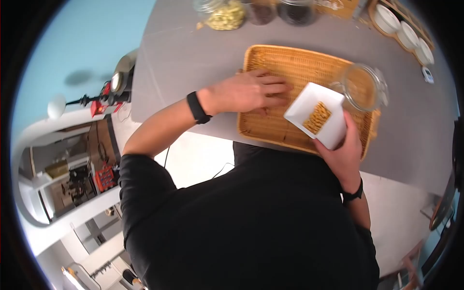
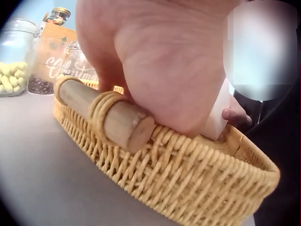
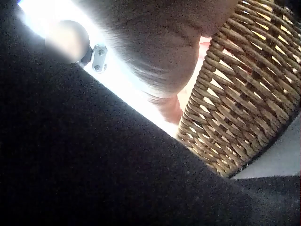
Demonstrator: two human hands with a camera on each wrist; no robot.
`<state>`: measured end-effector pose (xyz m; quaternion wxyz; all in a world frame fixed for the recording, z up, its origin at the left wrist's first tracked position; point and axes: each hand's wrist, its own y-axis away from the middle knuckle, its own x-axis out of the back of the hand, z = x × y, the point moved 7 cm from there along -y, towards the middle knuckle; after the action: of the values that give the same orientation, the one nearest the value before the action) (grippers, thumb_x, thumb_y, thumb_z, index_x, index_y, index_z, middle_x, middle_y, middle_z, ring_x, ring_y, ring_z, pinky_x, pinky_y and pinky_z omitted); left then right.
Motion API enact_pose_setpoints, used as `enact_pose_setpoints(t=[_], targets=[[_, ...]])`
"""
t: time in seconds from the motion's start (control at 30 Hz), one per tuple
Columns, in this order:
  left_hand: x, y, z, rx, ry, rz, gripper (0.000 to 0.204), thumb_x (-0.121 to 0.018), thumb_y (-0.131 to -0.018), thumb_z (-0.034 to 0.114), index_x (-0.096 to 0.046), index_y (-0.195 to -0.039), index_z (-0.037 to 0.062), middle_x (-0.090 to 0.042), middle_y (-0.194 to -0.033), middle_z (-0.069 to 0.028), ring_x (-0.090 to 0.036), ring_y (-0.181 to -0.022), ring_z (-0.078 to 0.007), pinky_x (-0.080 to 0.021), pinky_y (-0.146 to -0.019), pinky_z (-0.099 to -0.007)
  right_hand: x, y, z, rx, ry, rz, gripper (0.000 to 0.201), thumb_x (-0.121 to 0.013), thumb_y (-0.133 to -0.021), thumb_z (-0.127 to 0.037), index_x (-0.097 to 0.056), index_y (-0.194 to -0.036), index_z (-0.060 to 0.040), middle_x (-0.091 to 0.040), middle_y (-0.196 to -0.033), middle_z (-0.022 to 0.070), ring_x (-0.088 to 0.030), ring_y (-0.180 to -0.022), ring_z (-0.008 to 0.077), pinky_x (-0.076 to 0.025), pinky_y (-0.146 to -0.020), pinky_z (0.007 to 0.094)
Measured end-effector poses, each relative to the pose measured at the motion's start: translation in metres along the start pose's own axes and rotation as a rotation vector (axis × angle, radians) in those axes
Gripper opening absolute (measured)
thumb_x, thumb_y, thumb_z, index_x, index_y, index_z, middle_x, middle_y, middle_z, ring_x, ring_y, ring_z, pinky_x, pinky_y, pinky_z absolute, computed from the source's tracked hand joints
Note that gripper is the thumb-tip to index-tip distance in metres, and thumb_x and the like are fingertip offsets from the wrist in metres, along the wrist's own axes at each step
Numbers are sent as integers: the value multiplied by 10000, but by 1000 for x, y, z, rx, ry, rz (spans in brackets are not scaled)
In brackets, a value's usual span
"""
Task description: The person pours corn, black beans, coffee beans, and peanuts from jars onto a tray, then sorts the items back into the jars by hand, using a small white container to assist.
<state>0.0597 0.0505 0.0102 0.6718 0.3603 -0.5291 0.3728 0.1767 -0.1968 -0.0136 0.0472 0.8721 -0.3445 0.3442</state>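
In the head view a wicker basket (image 1: 285, 133) lies on the grey table. The right hand (image 1: 344, 152) grips a white square dish (image 1: 302, 102) by its near side, tilted over the basket, with small yellow-brown pieces (image 1: 317, 118) inside. The left hand (image 1: 253, 92) is over the basket's left part, fingers somewhat blurred and pointing toward the dish; nothing is seen in them. In the left wrist view its palm (image 2: 169, 66) is above the rim by the wooden handle (image 2: 108, 113). An open glass jar (image 1: 361, 89) is beside the dish.
Jars with pale pieces (image 1: 227, 17) and dark contents (image 1: 296, 12) stand along the table's far side. White bowls (image 1: 407, 35) in a wooden holder are at the far right, near a small white device (image 1: 427, 75). The person's torso borders the table's near edge.
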Motion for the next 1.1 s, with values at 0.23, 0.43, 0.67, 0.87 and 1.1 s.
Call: enact_pose_setpoints(t=[0.23, 0.43, 0.67, 0.87, 1.1], targets=[[6, 10, -15, 32, -75, -1, 652, -919, -835, 357, -734, -1384, 56, -681, -1367, -121, -657, -1322, -351, -584, -1126, -477, -1, 2, 1, 51, 16, 34, 1051, -1060, -764, -189, -503, -1636, -3, -679, -1491, 255, -697, -1347, 429, -581, -1105, 501], [1, -1, -33, 308, -102, -90, 791, -964, -801, 314, -666, -1491, 68, -641, -1426, -140, -648, -1330, -381, -608, -1098, -518, -6, 7, 19, -91, -72, 12, 1032, -1040, -788, -160, -501, -1657, -15, -672, -1525, 211, -677, -1394, 375, -551, -1160, 481], [-13, -9, -28, 222, -57, -37, 514, -787, -969, 222, -717, -1478, 191, -658, -1358, -143, -720, -1221, -358, -688, -955, -454, -2, 4, 12, -78, 5, -8, 1015, -1031, -816, -177, -496, -1663, -14, -659, -1548, 216, -667, -1416, 373, -538, -1179, 484], [-16, -7, -24, 145, -12, 38, 266, -683, -1010, 141, -831, -1227, 101, -706, -1260, -144, -770, -1113, -352, -689, -913, -455, -1, 3, 10, -76, 27, 4, 1024, -1040, -807, -179, -499, -1660, -10, -671, -1532, 220, -674, -1404, 378, -544, -1172, 485], [-18, 2, -38, 215, 94, -36, 216, -675, -949, 25, -805, -1115, -22, -771, -1176, -196, -779, -1074, -390, -659, -896, -448, 2, 0, -5, 111, 17, 49, 996, -1056, -783, -224, -531, -1598, 2, -713, -1407, 246, -724, -1268, 445, -596, -1055, 520]])
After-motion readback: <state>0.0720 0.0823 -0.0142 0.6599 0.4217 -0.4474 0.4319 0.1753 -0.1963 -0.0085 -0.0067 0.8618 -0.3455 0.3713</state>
